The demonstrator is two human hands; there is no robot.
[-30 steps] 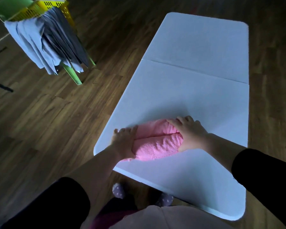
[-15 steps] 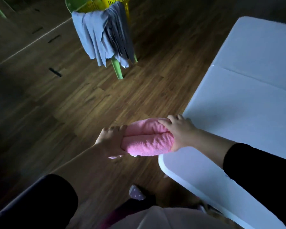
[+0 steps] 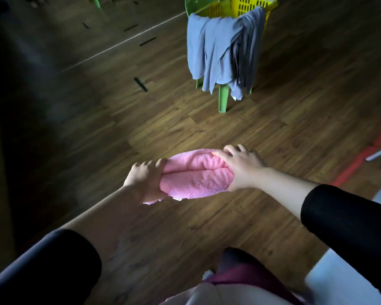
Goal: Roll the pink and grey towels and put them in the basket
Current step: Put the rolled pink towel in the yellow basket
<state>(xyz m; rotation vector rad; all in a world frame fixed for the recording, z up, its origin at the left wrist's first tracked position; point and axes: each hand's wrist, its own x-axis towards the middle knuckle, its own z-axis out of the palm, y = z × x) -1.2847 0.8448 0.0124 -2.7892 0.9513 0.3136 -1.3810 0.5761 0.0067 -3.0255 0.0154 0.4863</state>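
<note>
I hold the rolled pink towel (image 3: 196, 177) in the air over the wooden floor. My left hand (image 3: 144, 179) grips its left end and my right hand (image 3: 240, 166) grips its right end. A loose corner of the towel hangs below my left hand. The yellow basket (image 3: 235, 6) stands on a green chair at the top of the view, well ahead of the towel. Several grey towels (image 3: 222, 51) hang over the basket's front rim and drape down past the seat.
The green chair (image 3: 223, 100) stands on the wooden floor (image 3: 207, 128) between me and the back wall. A corner of the white table (image 3: 343, 282) shows at the lower right. A red strip (image 3: 361, 159) lies on the floor at the right edge.
I have lifted the rolled pink towel off the white table and turned left with it. The table has slid out to the right and the basket now lies straight ahead.
</note>
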